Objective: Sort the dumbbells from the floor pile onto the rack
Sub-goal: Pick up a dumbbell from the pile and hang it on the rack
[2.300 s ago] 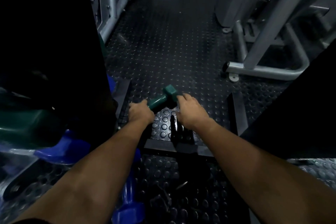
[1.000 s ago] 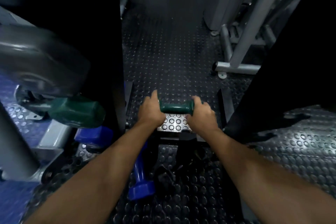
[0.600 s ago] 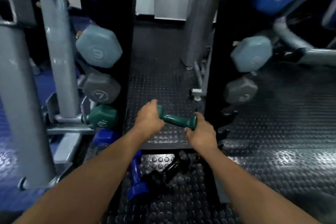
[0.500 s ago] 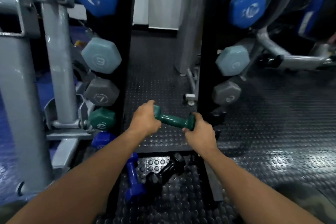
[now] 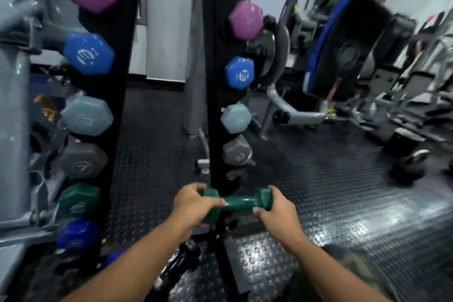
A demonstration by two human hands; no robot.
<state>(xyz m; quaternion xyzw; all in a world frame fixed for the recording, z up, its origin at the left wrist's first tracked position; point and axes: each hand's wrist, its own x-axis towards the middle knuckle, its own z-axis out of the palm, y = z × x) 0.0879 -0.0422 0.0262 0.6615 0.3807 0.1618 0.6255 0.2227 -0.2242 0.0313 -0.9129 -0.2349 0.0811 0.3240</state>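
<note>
I hold a dark green dumbbell [image 5: 241,201] level in front of me, one hand at each end. My left hand [image 5: 193,205] grips its left head and my right hand [image 5: 277,208] grips its right head. It hangs in front of the lower part of the right black rack post [image 5: 215,105]. The left rack post [image 5: 115,95] carries purple, blue, pale blue, grey, green [image 5: 78,200] and dark blue dumbbell heads. Below my arms a black dumbbell [image 5: 176,262] lies on the floor, partly hidden.
The right post holds bright green, purple, blue [image 5: 239,76], pale blue and grey heads. Grey machine frames [image 5: 14,130] stand at the left. Gym benches and machines [image 5: 348,56] fill the right background. Studded rubber flooring [image 5: 331,191] stretches to the right.
I have lifted the green dumbbell off the floor with both hands and carried it to the right, before the right post. My view has tilted up, showing the upper rack rows.
</note>
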